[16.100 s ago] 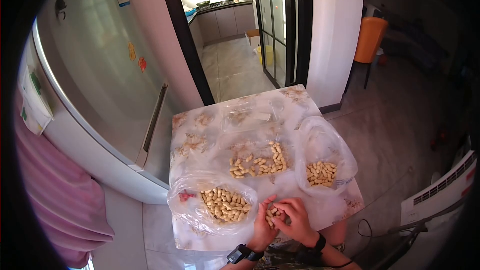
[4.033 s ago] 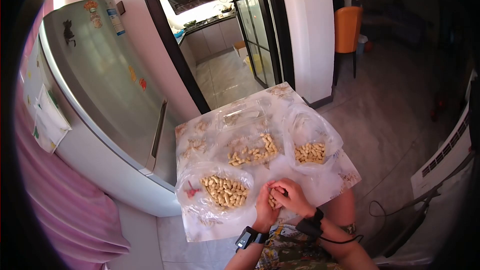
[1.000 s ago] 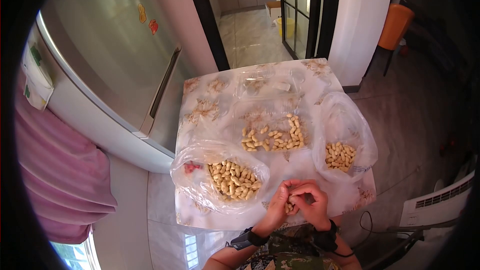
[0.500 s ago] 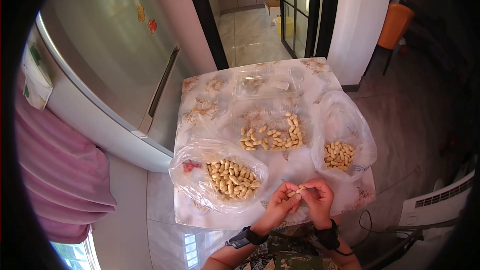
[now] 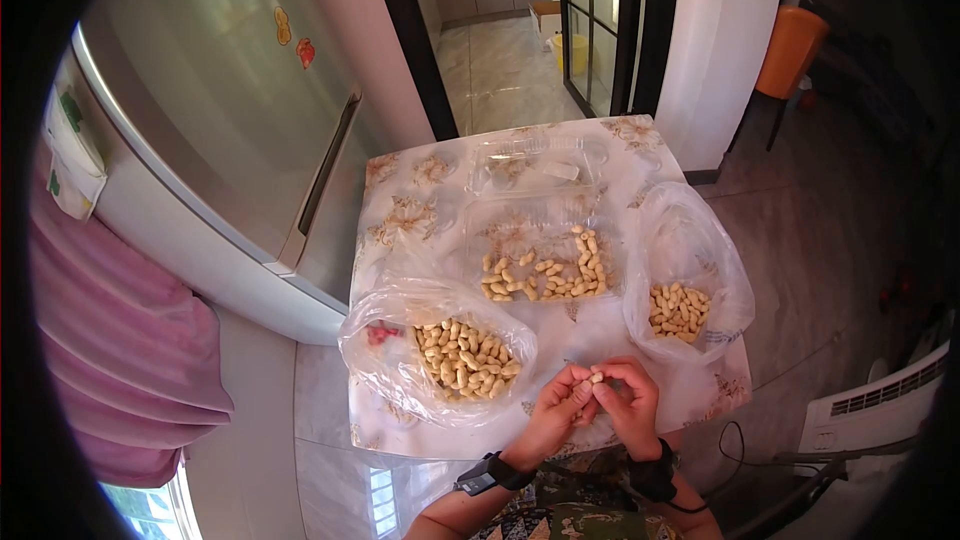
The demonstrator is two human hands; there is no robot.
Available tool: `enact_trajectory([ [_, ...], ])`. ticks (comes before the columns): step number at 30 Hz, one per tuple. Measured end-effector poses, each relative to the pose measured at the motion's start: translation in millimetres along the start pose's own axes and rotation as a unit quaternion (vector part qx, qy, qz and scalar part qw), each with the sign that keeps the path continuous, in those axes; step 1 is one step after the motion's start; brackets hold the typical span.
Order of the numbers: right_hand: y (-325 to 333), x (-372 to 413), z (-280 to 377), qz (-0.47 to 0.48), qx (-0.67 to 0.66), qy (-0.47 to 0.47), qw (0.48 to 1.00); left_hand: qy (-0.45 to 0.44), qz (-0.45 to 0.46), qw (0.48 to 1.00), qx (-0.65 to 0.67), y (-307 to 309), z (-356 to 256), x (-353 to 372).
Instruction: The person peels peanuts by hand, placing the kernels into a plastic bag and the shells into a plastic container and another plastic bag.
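Observation:
Between the fingertips of both hands is one peanut (image 5: 597,378), still in its shell as far as shows. My left hand (image 5: 562,406) pinches it from the left, and my right hand (image 5: 629,399) pinches it from the right, just over the table's near edge. Left of my hands lies an open clear plastic bag (image 5: 375,365) heaped with unshelled peanuts (image 5: 465,358). To the right, a second plastic bag (image 5: 690,230) holds a smaller pile of peanuts (image 5: 679,312). Beyond my hands, a clear plastic box (image 5: 480,240) has peanuts along its near and right sides.
A flowered cloth covers the table (image 5: 400,190); the box's clear lid (image 5: 535,165) lies at its far end. A fridge (image 5: 220,90) stands to the left. An orange chair (image 5: 791,50) and a white appliance (image 5: 870,405) are on the right. A doorway opens ahead.
My right hand has shifted slightly left and turned the peanut, so less of it shows between the fingertips. The bags and box have stayed put.

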State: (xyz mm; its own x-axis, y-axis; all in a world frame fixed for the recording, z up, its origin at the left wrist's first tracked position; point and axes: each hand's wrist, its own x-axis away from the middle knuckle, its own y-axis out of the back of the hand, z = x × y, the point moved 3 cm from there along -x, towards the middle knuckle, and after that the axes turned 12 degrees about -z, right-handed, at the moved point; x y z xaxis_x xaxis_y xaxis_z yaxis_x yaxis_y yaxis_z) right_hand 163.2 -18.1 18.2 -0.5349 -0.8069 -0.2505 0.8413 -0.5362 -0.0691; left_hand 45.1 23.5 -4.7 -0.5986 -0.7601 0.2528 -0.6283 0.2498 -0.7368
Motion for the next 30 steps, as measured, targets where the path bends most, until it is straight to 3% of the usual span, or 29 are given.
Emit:
enact_trajectory([
  [10, -2, 2, -2, -0.017, -0.069, -0.022, 0.997, -0.003, 0.002, 1.0, 0.005, 0, -1, -1],
  [12, -2, 3, 1, -0.039, -0.123, -0.078, 0.989, -0.003, 0.004, 1.0, 0.008, -1, -2, -1],
  [22, 0, 5, -8, -0.046, -0.111, -0.092, 0.988, -0.002, -0.011, 1.0, 0.005, -2, -3, 1],
  [27, 0, 3, -13, -0.021, -0.056, -0.025, 0.998, -0.013, -0.015, 1.0, 0.018, -2, -2, 0],
  [30, 0, 3, -13, -0.024, -0.048, -0.032, 0.998, -0.024, -0.015, 0.999, 0.014, -2, -3, 0],
])
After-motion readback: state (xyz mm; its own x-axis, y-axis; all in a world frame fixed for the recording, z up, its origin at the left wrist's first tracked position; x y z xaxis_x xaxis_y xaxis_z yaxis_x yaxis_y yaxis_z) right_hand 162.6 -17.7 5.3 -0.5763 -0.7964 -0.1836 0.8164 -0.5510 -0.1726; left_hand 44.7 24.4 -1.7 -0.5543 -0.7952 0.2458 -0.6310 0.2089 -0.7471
